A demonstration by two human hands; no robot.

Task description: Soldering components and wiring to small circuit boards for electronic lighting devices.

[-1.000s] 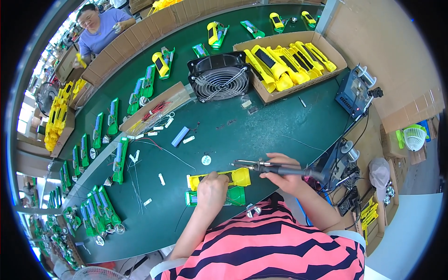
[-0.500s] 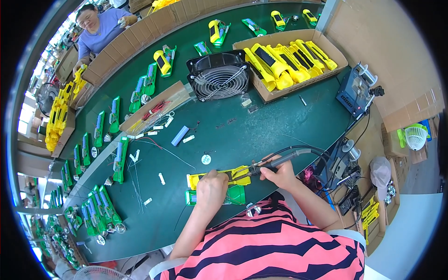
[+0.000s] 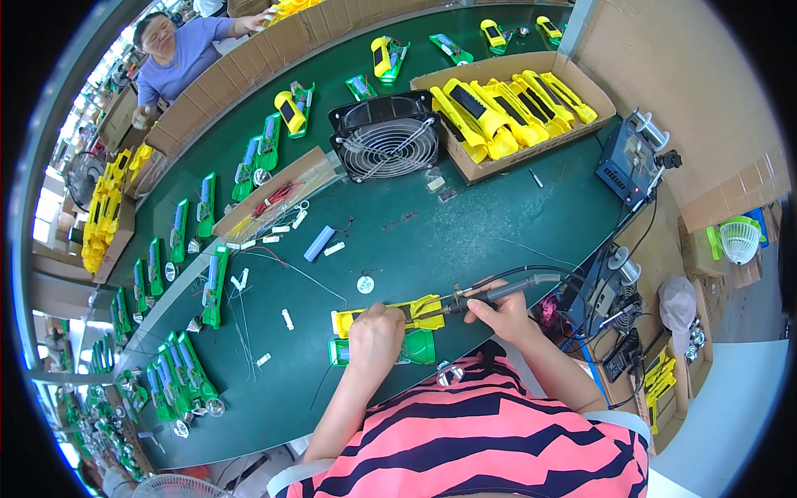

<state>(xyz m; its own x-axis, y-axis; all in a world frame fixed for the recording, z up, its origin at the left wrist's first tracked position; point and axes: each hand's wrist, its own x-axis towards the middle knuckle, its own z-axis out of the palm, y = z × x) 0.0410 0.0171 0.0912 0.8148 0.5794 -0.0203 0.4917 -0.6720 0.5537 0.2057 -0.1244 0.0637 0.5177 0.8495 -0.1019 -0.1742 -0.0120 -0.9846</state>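
Note:
My right hand (image 3: 503,315) grips the dark handle of a soldering iron (image 3: 516,287), whose cable runs off to the right. The iron's metal tip end reaches over an open yellow plastic housing (image 3: 425,309). Closed fingers of my left hand (image 3: 376,339) press on the middle of that housing; whether they also pinch a small part is hidden. Under the housing, nearer to me, lies a green casing (image 3: 421,347) with a small round reflector (image 3: 450,374) beside it at the table edge.
A black fan (image 3: 388,137) stands at the back beside a carton (image 3: 473,170) of yellow housings. Green casings with blue cells (image 3: 214,286) line the left. A loose blue battery cell (image 3: 319,243), wires and white connectors lie mid-table. A blue soldering station (image 3: 623,170) stands right. A co-worker (image 3: 184,56) sits across.
My right hand and the iron have shifted very slightly; my left hand stays on the housing. Across the table, the co-worker's arm has stretched out toward yellow parts behind the cardboard.

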